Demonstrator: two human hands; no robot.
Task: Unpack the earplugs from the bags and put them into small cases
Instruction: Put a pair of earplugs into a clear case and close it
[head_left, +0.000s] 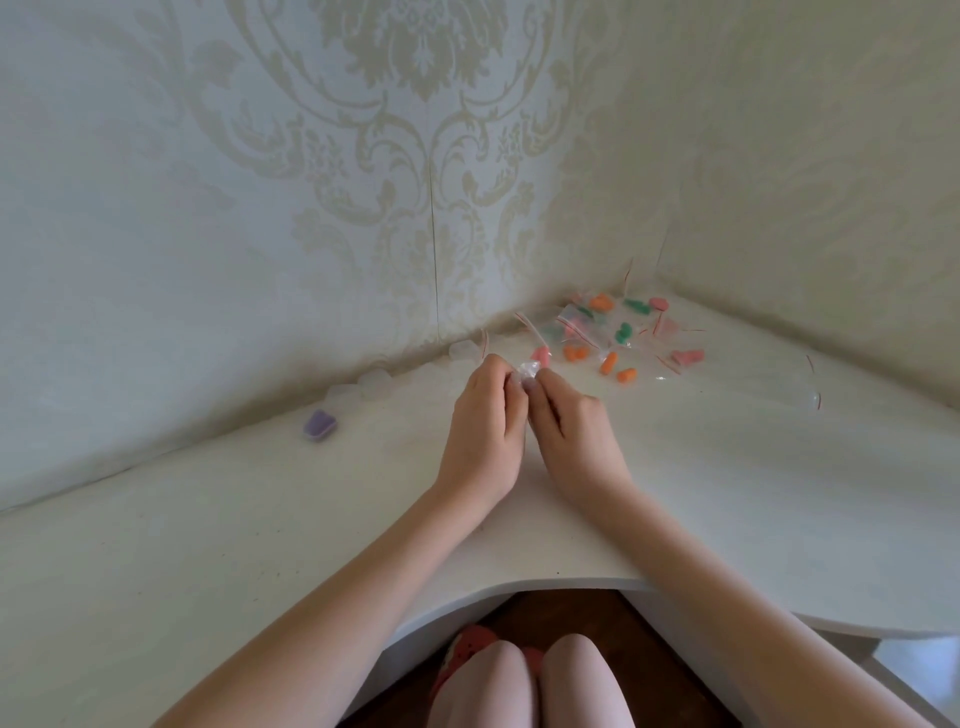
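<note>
My left hand (483, 431) and my right hand (571, 436) meet over the white desk (260, 545), both pinching one small clear zip bag (527, 375) between the fingertips. What the bag holds is hidden by my fingers. Behind the hands, in the corner, lies a pile of clear bags with red zip strips (613, 332) holding orange, green and pink earplugs. Several clear small cases (363, 387) stand in a row along the wall to the left. One case with purple earplugs (321, 426) sits at the left end of that row.
The desk fits into a corner between two papered walls (311, 182). An empty clear bag (808, 397) lies far right. The desk's front edge curves inward above my knees (530, 680).
</note>
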